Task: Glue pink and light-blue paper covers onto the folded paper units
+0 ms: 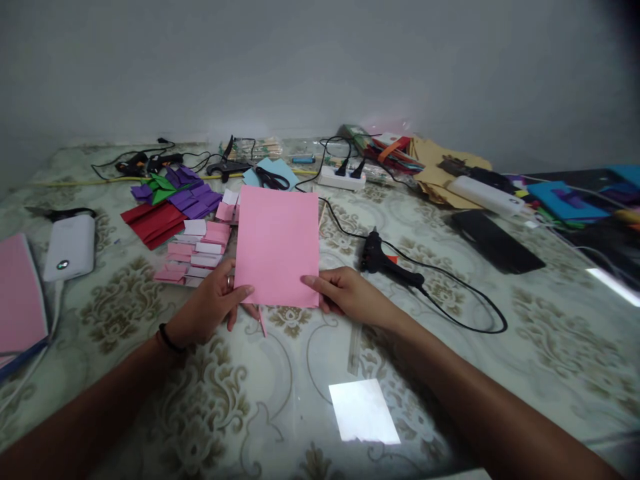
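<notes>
A sheet of pink paper (277, 243) is held up off the table between both hands, its face toward me. My left hand (215, 297) pinches its lower left corner, thumb in front and fingers behind. At the lower right edge my right hand (347, 293) grips it the same way. A thin pink strip (263, 321) shows below the sheet by my left fingers; whether they hold it I cannot tell. Folded pink and white paper pieces (195, 252) lie just left of the sheet. To the right of my right hand rests a black glue gun (390, 260) with its cord.
Purple folded paper (196, 200), red folded paper (154, 221) and black-handled scissors (273, 178) lie behind. A power strip (342, 178) stands at the back. White power bank (71, 248) is left; a dark phone-like slab (496, 241) is right. The tablecloth (210, 407) is patterned.
</notes>
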The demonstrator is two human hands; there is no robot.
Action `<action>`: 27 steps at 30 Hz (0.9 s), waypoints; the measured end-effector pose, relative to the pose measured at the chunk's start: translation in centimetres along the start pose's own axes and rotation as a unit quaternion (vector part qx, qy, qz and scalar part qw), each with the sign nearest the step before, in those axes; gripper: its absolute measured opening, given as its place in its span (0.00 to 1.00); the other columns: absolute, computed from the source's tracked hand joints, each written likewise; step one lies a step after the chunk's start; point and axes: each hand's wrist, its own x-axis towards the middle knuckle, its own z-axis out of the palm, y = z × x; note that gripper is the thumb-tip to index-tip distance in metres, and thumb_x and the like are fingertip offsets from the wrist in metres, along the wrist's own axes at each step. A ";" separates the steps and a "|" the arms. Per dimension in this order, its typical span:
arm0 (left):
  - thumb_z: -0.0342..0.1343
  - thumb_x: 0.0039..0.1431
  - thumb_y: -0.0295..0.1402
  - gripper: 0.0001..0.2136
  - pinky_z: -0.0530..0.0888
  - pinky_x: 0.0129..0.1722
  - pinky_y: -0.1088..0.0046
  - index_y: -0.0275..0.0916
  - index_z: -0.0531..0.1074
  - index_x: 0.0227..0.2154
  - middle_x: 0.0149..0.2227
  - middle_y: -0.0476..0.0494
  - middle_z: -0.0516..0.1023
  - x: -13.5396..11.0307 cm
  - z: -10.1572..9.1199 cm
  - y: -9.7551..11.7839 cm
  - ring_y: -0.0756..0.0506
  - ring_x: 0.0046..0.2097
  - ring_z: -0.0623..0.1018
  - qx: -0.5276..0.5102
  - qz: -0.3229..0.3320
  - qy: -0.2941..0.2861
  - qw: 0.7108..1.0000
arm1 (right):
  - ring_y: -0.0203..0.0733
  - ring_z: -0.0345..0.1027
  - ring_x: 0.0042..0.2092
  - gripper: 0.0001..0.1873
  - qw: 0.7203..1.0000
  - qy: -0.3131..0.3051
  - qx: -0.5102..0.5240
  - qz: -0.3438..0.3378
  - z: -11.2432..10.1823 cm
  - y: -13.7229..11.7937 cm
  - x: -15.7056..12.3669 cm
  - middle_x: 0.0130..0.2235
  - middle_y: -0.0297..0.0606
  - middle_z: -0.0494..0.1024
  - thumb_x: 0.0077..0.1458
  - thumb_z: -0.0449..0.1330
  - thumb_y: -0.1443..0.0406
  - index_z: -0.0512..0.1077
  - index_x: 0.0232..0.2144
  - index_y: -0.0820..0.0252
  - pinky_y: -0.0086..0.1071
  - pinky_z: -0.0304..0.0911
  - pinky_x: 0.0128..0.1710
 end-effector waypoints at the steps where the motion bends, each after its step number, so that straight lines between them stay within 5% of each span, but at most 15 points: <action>1: 0.64 0.65 0.43 0.21 0.67 0.11 0.80 0.38 0.63 0.51 0.27 0.46 0.84 0.0 0.0 -0.1 0.44 0.20 0.82 -0.002 0.002 0.000 1.000 | 0.32 0.58 0.20 0.34 1.000 0.002 0.013 -0.003 0.0 -0.1 0.0 0.19 0.32 0.73 0.64 0.59 0.38 0.71 0.20 0.58 0.30 0.54 0.23; 7: 0.63 0.65 0.42 0.24 0.74 0.13 0.77 0.37 0.61 0.56 0.34 0.44 0.83 0.1 0.0 -0.1 0.38 0.29 0.88 -0.021 0.024 0.005 0.999 | 0.33 0.68 0.20 0.31 0.987 -0.070 0.139 0.027 0.3 -0.2 0.3 0.24 0.35 0.80 0.56 0.66 0.37 0.75 0.27 0.60 0.28 0.60 0.20; 18: 0.63 0.64 0.42 0.21 0.83 0.22 0.73 0.39 0.64 0.52 0.36 0.45 0.84 0.2 0.6 -0.2 0.40 0.30 0.88 -0.020 0.024 0.052 0.998 | 0.35 0.75 0.25 0.29 0.984 -0.061 0.165 0.027 0.5 0.0 0.5 0.28 0.36 0.82 0.49 0.73 0.40 0.76 0.29 0.60 0.30 0.72 0.28; 27: 0.62 0.65 0.42 0.19 0.84 0.26 0.71 0.38 0.67 0.51 0.37 0.44 0.84 0.0 0.6 -0.6 0.41 0.31 0.88 -0.018 0.028 0.066 0.997 | 0.34 0.69 0.21 0.28 0.988 -0.051 0.142 0.020 0.4 0.0 0.4 0.23 0.32 0.77 0.50 0.73 0.42 0.72 0.27 0.58 0.29 0.63 0.22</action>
